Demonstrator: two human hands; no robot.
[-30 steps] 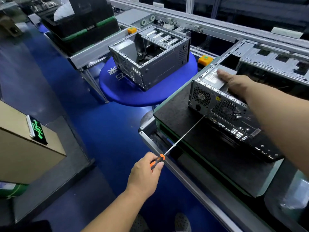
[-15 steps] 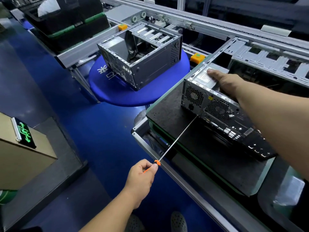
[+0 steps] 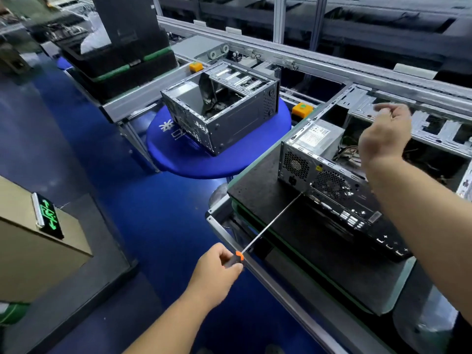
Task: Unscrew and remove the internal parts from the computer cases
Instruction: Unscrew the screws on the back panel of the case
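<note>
While the open computer case (image 3: 339, 190) lies on its side on the black pallet (image 3: 316, 254) before you, its rear panel faces you and its power supply (image 3: 318, 136) sits in the near top corner. Your left hand (image 3: 217, 274) grips the orange-collared handle of a long screwdriver (image 3: 270, 223), whose tip touches the rear panel below the fan grille. Your right hand (image 3: 383, 136) hovers above the case, fingers loosely curled, holding nothing. Beyond, an emptied case (image 3: 222, 116) rests on a round blue table (image 3: 184, 159).
</note>
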